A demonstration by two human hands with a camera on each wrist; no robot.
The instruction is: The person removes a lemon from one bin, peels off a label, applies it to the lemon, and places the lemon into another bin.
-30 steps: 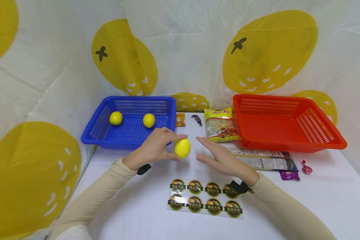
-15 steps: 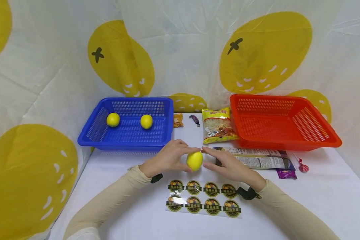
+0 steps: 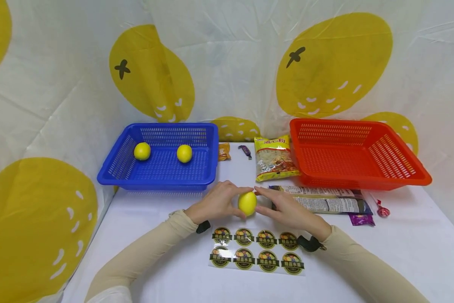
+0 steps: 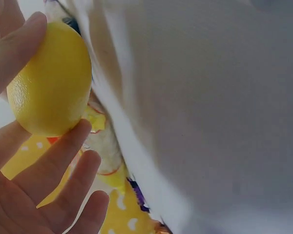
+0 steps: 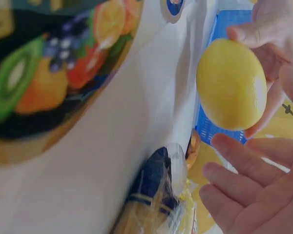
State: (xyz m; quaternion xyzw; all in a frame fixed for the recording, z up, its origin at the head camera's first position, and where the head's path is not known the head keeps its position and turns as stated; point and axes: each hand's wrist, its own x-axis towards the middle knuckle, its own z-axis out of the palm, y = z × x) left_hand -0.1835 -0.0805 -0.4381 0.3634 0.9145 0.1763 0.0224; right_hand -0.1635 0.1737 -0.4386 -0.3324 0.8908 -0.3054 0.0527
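Note:
Between the thumb and fingers of my left hand [image 3: 218, 201] is a yellow lemon [image 3: 247, 203], held upright over the table. The left wrist view shows the thumb on one side of the lemon [image 4: 53, 80] and fingertips on the other. My right hand [image 3: 287, 209] reaches in from the right with fairly straight fingers, their tips right beside the fruit. In the right wrist view those fingers [image 5: 234, 187] spread below the lemon [image 5: 231, 84]. A clear sheet of round fruit stickers [image 3: 257, 251] lies in front of both hands.
A blue basket [image 3: 156, 182] with two lemons stands back left, a red basket [image 3: 363, 182] back right. Between them are a pasta bag [image 3: 275, 162] and small wrapped candies [image 3: 245, 151]. A long packet [image 3: 329, 205], a lollipop [image 3: 383, 211] and a purple candy [image 3: 361, 219] lie right.
My left hand has carried the lemon right and toward me, up to the right hand. The right hand has shifted slightly, its fingertips now beside the lemon. The head view has shifted a little.

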